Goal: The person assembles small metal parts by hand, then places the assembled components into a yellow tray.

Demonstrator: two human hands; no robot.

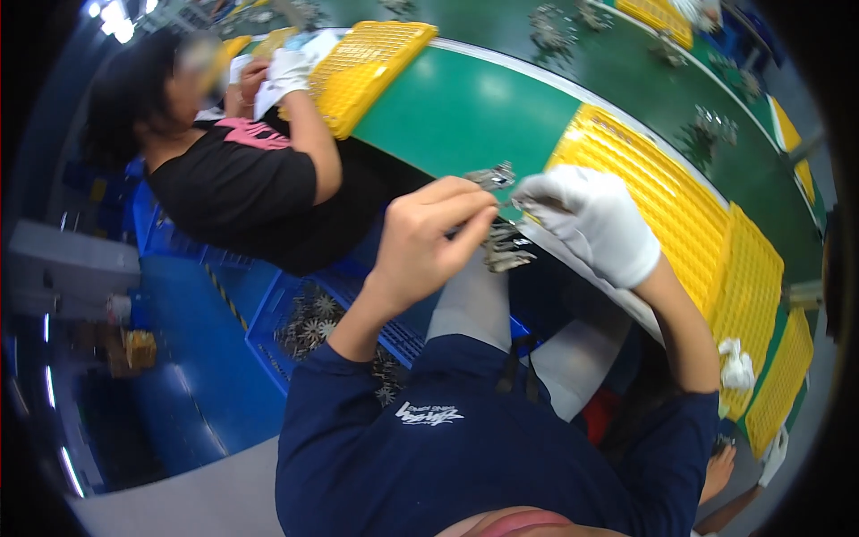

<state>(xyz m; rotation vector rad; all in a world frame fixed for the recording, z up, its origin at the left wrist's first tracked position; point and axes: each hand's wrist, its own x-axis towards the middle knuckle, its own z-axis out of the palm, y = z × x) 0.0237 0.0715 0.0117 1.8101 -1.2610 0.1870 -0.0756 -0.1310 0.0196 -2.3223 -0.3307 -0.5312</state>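
Observation:
My bare left hand (425,237) is closed in a pinch on a branched, silvery metal piece (508,254). Arms of that piece stick out above and below my fingertips. My right hand (598,222), in a white glove, has its fingers closed close beside the left fingertips, at the metal piece's right side. What lies between the gloved fingers is too small to make out. Both hands are raised in front of my body, over the near edge of the green work surface (465,103).
A yellow ribbed tray (658,183) lies right of my hands, with another yellow tray (747,286) beyond. Blue crates holding star-shaped metal pieces (315,320) stand low at left. A co-worker (242,179) sits at left by a yellow tray (371,67). Metal clusters (711,125) lie on the far belt.

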